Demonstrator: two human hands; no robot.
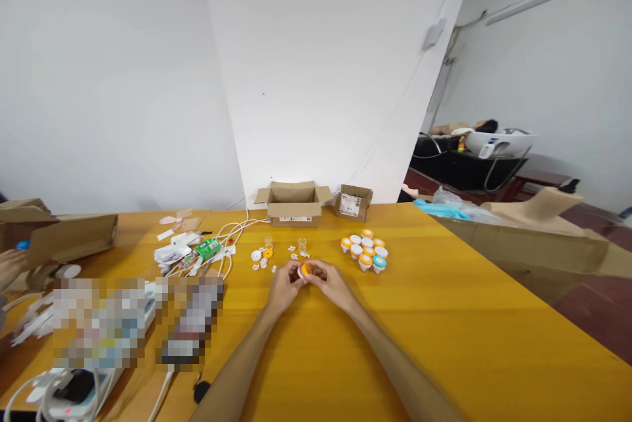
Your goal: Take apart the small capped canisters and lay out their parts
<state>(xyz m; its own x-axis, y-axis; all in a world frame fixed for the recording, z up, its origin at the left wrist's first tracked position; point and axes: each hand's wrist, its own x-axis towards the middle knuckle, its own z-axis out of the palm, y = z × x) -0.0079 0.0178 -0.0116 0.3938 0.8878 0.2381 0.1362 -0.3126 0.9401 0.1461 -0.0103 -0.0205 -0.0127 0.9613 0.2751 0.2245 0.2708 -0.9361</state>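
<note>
Close together over the table, my left hand [285, 288] and my right hand [334, 284] both grip a small orange-and-white round lid [305, 270]. The fingers of both hands are curled around it and hide part of it. Just beyond them lie small white plastic pieces [295, 257], with a clear cup [302, 245] standing behind. To the left are a white ring [255, 255], an orange ring [267, 253] and a second clear cup [268, 242]. Right of my hands stands a cluster of small jars [366, 251] with orange, white and teal lids.
An open cardboard box [295, 211] and a smaller carton [353, 203] stand by the wall. Cables, a green packet [208, 249], a blurred phone [195, 320] and a power strip [126, 349] crowd the left. Another person's hand [10, 268] is at the far-left box [74, 237].
</note>
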